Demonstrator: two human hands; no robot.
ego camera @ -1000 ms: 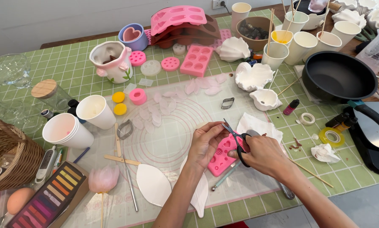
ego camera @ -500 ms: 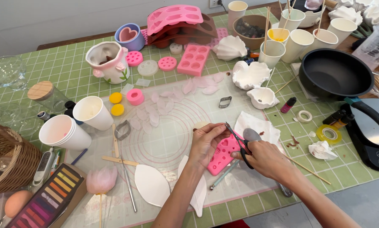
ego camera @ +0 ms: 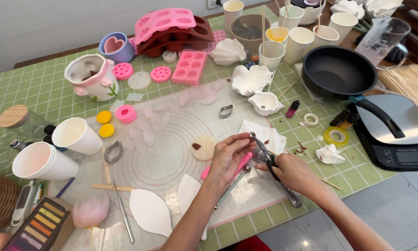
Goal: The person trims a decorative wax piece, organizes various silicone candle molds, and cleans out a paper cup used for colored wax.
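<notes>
near the front edge of the mat, the right hand (ego camera: 290, 172) has its fingers through the dark handles of a pair of scissors (ego camera: 264, 153), and the thin blades point up and to the left, away from the person, with the tips by the left thumb. just beside it, the left hand (ego camera: 227, 155) is curled with its fingertips pinched at those tips, over a pink mold (ego camera: 239, 165) lying slanted under the palm, but i cannot tell what the fingers pinch. farther back are a white paper towel (ego camera: 267, 135), a small metal cutter (ego camera: 225, 111), and a black pan (ego camera: 339, 74).
</notes>
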